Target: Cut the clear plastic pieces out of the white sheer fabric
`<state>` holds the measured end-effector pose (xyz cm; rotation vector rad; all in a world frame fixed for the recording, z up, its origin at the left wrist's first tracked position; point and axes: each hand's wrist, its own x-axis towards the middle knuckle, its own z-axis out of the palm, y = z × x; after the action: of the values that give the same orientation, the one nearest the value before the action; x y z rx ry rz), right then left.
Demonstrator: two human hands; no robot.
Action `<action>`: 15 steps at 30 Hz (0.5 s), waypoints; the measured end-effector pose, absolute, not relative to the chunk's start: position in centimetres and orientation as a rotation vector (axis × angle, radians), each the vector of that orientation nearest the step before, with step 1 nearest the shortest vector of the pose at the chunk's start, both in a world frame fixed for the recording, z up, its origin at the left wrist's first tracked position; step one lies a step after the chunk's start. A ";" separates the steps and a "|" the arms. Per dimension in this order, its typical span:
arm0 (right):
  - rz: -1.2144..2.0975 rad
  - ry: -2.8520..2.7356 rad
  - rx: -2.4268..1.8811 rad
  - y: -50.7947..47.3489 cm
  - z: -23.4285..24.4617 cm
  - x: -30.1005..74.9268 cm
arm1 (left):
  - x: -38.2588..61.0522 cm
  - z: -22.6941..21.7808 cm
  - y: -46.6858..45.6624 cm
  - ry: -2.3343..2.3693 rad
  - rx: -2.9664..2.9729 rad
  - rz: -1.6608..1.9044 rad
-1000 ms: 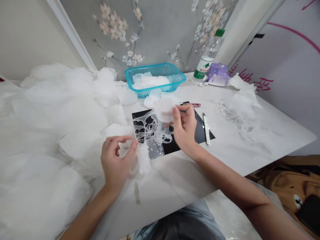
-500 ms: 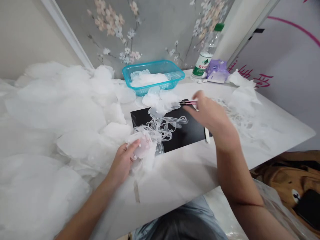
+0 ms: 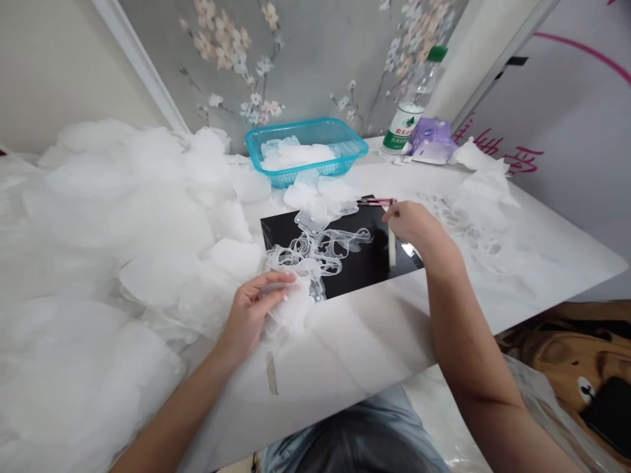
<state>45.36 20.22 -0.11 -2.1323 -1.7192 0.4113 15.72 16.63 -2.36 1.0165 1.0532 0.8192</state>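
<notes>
My left hand (image 3: 254, 305) pinches a thin white translucent piece (image 3: 290, 309) dotted with small white bumps, at the near left edge of a black board (image 3: 357, 266). A tangle of clear, curly cut-out strips (image 3: 320, 253) lies on the board beside it. At the board's right side my right hand (image 3: 411, 223) has its fingers closed around the top of a slim white stick-like tool (image 3: 392, 249). Just beyond those fingers lies a small pink tool with two slim arms (image 3: 378, 202). More translucent pieces (image 3: 320, 200) rest on the board's far edge.
Piles of white translucent sheets (image 3: 123, 197) cover the table's left side. A blue basket (image 3: 362, 146) holds white pieces. A water bottle (image 3: 407, 118) and a purple packet (image 3: 434, 139) stand behind. Clear scraps (image 3: 478, 236) lie at right. A brown bag (image 3: 557, 348) sits below the table edge.
My right hand has let go of the pink tool and taken up the white stick, which has shifted left over the board. My left hand has turned and lowered its translucent piece.
</notes>
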 end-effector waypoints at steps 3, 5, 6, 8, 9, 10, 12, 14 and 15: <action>0.320 -1.739 -1.909 20.3 0.2 45.0 | 15.6 -2.3 16.6 1.063 1.048 0.814; 0.260 -1.750 -1.787 20.3 0.5 44.8 | 15.5 -2.1 16.5 1.048 1.045 0.796; 0.227 -1.756 -1.723 20.3 0.6 44.7 | 15.5 -2.0 16.5 1.046 1.050 0.785; 0.205 -1.747 -1.586 20.0 0.8 44.2 | 15.5 -1.9 16.4 1.055 1.076 0.774; 0.248 -1.727 -1.508 19.8 0.9 43.9 | 15.5 -1.9 16.4 1.062 1.093 0.773; 0.335 -1.698 -1.416 19.6 1.0 43.4 | 15.5 -1.8 16.4 1.066 1.110 0.776; 0.607 -1.602 -1.179 19.2 1.3 42.2 | 15.5 -1.7 16.4 1.065 1.141 0.761; 0.899 -1.500 -0.971 18.8 1.5 40.8 | 15.4 -1.5 16.5 1.070 1.173 0.721; 1.019 -1.468 -0.912 18.6 1.6 40.2 | 15.4 -1.4 16.5 1.076 1.189 0.699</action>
<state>40.18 18.61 1.61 -0.9123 -1.4678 1.0191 15.44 16.51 -1.45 1.1891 1.0765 0.6992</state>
